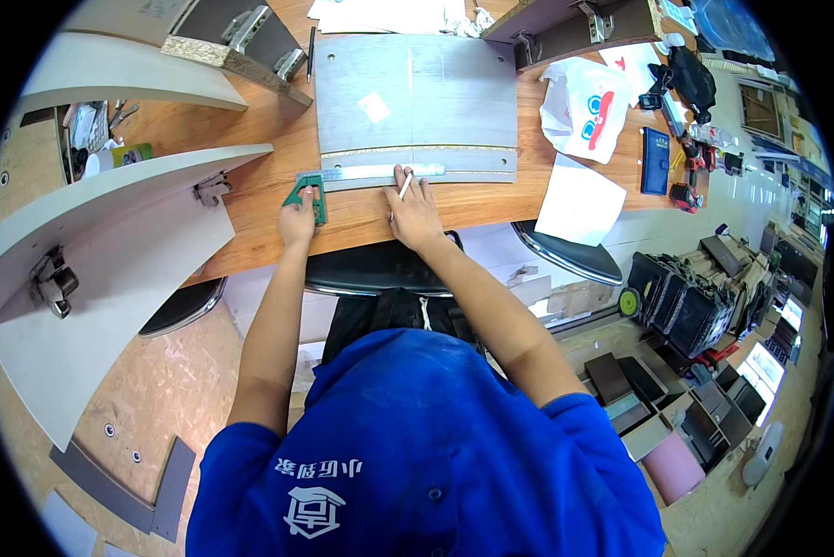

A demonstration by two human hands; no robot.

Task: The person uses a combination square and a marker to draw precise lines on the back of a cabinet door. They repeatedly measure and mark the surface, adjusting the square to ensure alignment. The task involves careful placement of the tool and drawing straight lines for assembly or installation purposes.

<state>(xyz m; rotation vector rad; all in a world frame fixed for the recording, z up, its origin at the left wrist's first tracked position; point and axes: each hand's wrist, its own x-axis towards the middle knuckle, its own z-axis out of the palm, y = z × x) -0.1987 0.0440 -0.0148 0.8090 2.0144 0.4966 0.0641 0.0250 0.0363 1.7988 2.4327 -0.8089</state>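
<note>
Green-handled square (357, 174), handle (319, 200) in left hand (296, 221); blade (375, 172) under right hand (417, 215)

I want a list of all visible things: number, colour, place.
table: one, brown, top centre
board: one, grey, on table
square: one, green and silver, across board's near part
pen: one, white, at square's blade
thin rod: one, black, left of board
plastic bag: one, white, right of board
paper: several pieces, white, below bag and beyond board
booklet: one, navy, right of bag
hinged panels: several, white or grey, left and top
seats: three, black, along table's near edge
clutter: uncountable, mixed, right
shirt: one, blue, bottom
left hand: one, bare, on square's handle
right hand: one, bare, on blade, with pen
</note>
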